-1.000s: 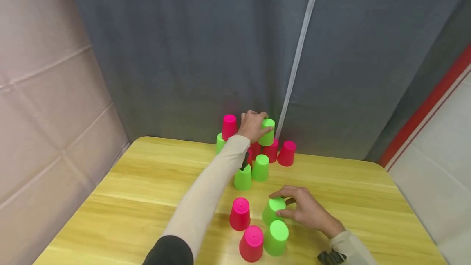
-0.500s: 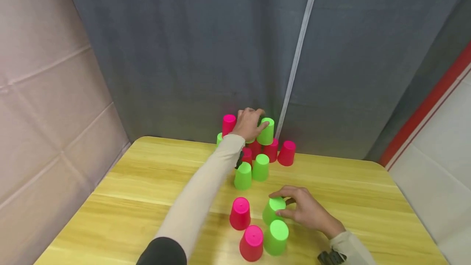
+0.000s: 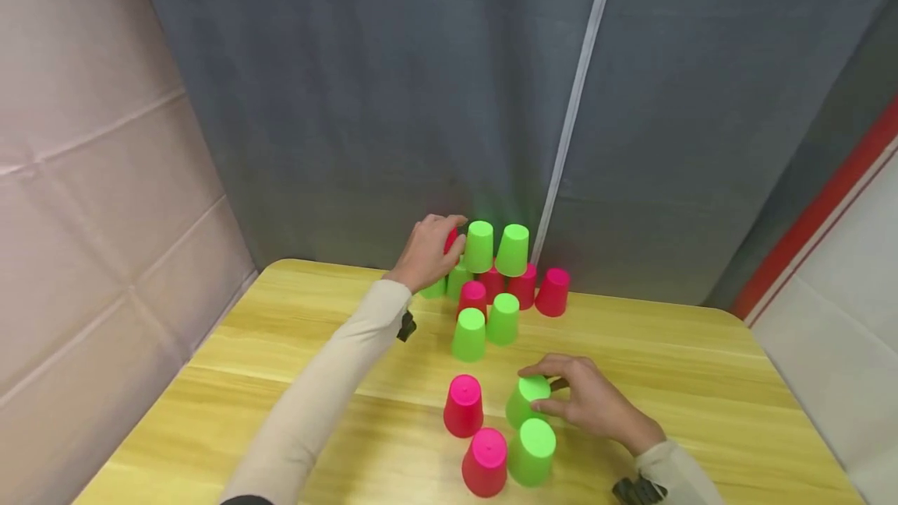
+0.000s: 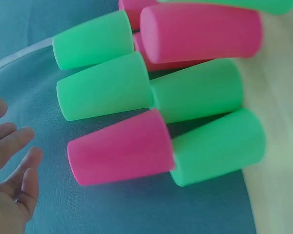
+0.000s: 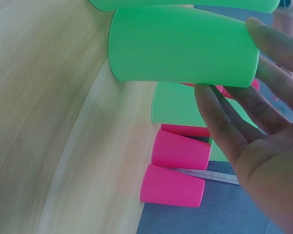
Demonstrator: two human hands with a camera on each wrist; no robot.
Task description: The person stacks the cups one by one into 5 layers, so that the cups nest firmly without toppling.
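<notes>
Yellow table (image 3: 295,349); pink cup (image 3: 450,240) half-hidden behind left hand (image 3: 425,253).

Bright, even light, soft faint shadows, sharp head view, wrist views soft, close and edge-distorted

Grey curtain (image 3: 421,100), wooden table (image 3: 701,380)
</notes>
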